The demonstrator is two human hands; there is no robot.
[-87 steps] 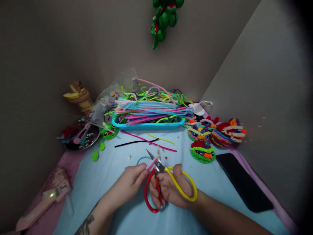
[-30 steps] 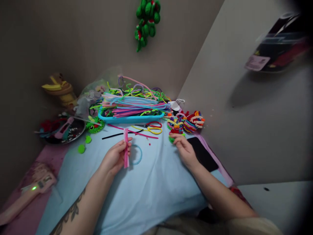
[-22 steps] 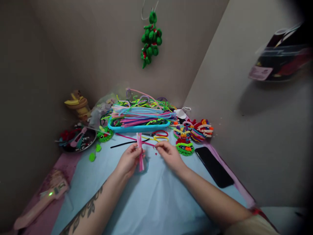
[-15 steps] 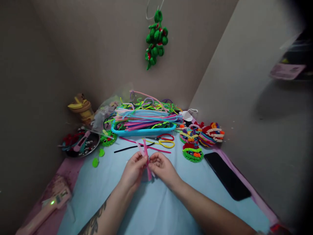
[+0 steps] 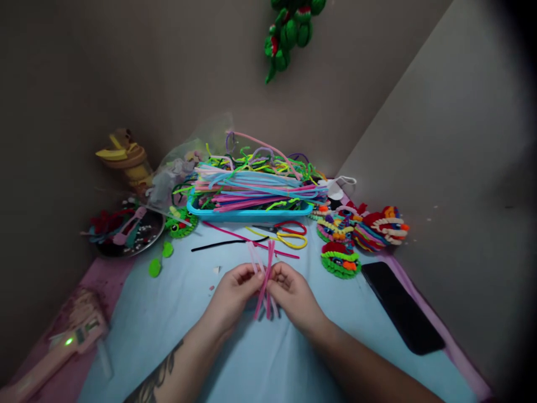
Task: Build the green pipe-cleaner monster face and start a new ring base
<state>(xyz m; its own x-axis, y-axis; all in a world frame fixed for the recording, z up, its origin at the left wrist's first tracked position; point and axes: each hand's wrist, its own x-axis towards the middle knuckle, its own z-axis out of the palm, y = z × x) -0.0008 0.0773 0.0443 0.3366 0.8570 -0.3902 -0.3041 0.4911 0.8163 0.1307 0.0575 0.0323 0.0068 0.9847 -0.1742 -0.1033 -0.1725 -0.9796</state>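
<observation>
Several short pipe cleaners point(image 5: 269, 260), some bright pink and some pale pink, cross one another between my hands. My left hand point(image 5: 240, 288) pinches them at the middle from the left. From the right, my right hand point(image 5: 289, 288) is closed on the pink strands, its fingertips close to my left thumb. The strand ends fan out above and below the fingers. Beyond them on the blue cloth point(image 5: 168, 313) lie a black pipe cleaner point(image 5: 222, 244), a long dark pink one point(image 5: 226, 232), and scissors point(image 5: 291, 235) with one red and one yellow handle.
A blue tray point(image 5: 251, 216) heaped with pipe cleaners stands at the back. A metal bowl point(image 5: 156, 235) and a glue gun point(image 5: 62, 355) are at left. Fuzzy colourful figures point(image 5: 342, 260) and a black phone point(image 5: 403, 308) lie at right. Green fuzzy pieces point(image 5: 289, 33) hang above.
The pink strands have spread from a narrow bundle into a wider crossing fan. The view has tilted down slightly, and both hands remain together on the strands.
</observation>
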